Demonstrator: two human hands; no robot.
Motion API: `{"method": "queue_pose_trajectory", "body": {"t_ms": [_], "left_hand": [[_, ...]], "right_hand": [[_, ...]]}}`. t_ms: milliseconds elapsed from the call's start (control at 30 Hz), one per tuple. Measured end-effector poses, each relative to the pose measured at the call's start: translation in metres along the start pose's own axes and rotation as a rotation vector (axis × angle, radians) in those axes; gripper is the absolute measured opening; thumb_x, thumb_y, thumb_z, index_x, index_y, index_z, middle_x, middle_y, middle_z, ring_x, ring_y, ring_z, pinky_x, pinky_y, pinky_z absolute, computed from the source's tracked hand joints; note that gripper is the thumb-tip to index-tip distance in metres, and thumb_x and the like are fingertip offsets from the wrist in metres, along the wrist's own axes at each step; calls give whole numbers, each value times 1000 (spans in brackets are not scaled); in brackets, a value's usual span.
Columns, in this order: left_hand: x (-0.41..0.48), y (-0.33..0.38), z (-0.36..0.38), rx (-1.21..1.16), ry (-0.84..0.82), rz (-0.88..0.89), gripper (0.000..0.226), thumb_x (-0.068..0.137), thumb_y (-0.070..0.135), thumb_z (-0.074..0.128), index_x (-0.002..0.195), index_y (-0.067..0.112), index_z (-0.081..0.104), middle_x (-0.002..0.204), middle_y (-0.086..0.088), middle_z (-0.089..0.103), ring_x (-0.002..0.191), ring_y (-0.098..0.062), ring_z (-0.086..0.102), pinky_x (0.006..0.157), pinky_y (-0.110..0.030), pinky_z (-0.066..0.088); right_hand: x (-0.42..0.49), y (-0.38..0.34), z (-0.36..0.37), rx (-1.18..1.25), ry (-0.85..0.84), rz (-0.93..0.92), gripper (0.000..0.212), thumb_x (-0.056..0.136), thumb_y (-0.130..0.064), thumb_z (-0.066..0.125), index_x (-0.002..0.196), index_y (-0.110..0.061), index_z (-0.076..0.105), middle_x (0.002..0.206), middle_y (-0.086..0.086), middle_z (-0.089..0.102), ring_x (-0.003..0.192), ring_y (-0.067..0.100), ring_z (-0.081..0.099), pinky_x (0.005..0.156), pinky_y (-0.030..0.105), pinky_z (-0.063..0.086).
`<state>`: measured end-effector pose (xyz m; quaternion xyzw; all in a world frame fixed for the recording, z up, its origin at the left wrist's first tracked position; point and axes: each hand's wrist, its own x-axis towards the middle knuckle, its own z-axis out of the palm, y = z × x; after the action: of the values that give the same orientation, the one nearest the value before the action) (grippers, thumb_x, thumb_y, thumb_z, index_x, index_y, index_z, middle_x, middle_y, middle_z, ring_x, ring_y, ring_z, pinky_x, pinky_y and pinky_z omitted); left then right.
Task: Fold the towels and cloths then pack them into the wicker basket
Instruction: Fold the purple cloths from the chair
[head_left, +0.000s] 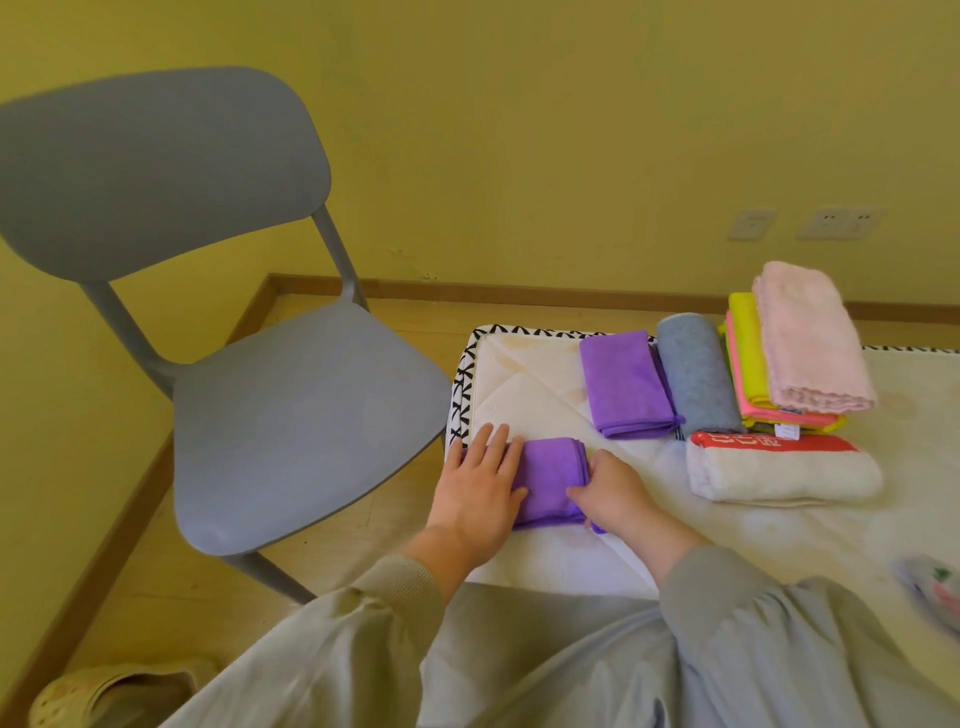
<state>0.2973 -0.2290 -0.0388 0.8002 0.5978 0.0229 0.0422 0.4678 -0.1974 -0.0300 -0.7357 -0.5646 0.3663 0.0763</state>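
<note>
You pressed your left hand (478, 488) flat on the purple cloth (550, 478), fingers straight and together, near the front left corner of the quilted mat (519, 374). Your right hand (608, 493) pinched the cloth's right edge with curled fingers. Toward the back edge, a second purple cloth (623, 384), a grey roll (696, 374), a coloured stack (810, 343) and a white towel (779, 473) already lay folded. No wicker basket was visible, so I judge that the packing was all left to do.
</note>
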Motion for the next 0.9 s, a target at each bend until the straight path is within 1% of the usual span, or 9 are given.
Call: {"method": "queue_pose_trajectory", "body": {"t_ms": [67, 167, 233, 300, 467, 600, 733, 800, 900], "left_hand": [[-1, 1, 8, 8, -161, -13, 63, 100, 47, 13, 152, 16, -5, 159, -3, -9, 147, -25, -9, 118, -47, -2], [1, 1, 19, 34, -171, -22, 70, 84, 51, -14, 144, 16, -20, 158, -3, -16, 145, -23, -18, 116, -46, -9], [2, -2, 26, 41, -157, -6, 74, 78, 51, -18, 142, 16, -21, 158, -3, -15, 146, -23, -17, 115, -46, -10], [0, -6, 33, 42, -122, 12, 71, 84, 52, -10, 144, 16, -15, 158, -3, -11, 145, -23, -15, 114, -46, -9], [-1, -11, 36, -12, -143, 30, 69, 85, 53, -8, 143, 20, -21, 151, 4, -25, 143, -19, -22, 114, -45, -14], [-1, -12, 40, -62, -125, 6, 68, 87, 53, -4, 145, 20, -16, 153, 4, -19, 143, -20, -20, 118, -48, -6], [-1, -12, 39, -89, -145, -20, 71, 87, 55, -3, 147, 21, -18, 153, 7, -23, 143, -17, -22, 119, -46, -6], [-1, -13, 36, -182, -146, -43, 72, 95, 55, 19, 150, 22, -12, 157, 9, -17, 145, -13, -19, 119, -43, -6], [4, -15, 25, -361, -138, -122, 85, 91, 51, 50, 153, 23, -1, 160, 7, -6, 146, -10, -13, 118, -41, -6]], "right_hand": [[0, -2, 1, -177, 105, -102, 40, 83, -14, 61, 118, -10, 43, 119, 12, 56, 109, 32, 56, 88, 37, 47], [-6, -10, 5, -464, 377, -532, 54, 90, -22, 48, 142, -16, 35, 143, 8, 39, 130, 28, 40, 106, 39, 36], [-5, -10, 10, -691, 240, -637, 63, 90, -42, 18, 149, -20, 26, 157, 8, 20, 143, 28, 23, 114, 46, 22], [0, 3, 15, -789, -26, -541, 80, 79, -55, -10, 152, -24, -1, 160, 0, -10, 147, 21, -7, 117, 46, 0], [7, 10, 16, -756, -129, -382, 69, 97, -56, 19, 150, -25, -14, 157, -3, -23, 145, 17, -16, 117, 46, -3], [10, 11, 15, -453, -36, -319, 75, 95, -53, 36, 152, -19, 1, 160, 2, -1, 147, 18, 6, 119, 39, 9], [24, 5, 6, 261, 27, -86, 69, 83, -26, 69, 141, -6, 36, 138, 10, 48, 126, 26, 47, 108, 38, 36], [27, 3, 3, 470, -71, 38, 46, 81, -18, 72, 121, -2, 57, 117, 13, 63, 110, 30, 61, 96, 41, 48], [23, -1, 1, 655, -184, 114, 22, 81, -6, 70, 102, 1, 66, 95, 19, 70, 85, 32, 67, 82, 42, 53]]}}
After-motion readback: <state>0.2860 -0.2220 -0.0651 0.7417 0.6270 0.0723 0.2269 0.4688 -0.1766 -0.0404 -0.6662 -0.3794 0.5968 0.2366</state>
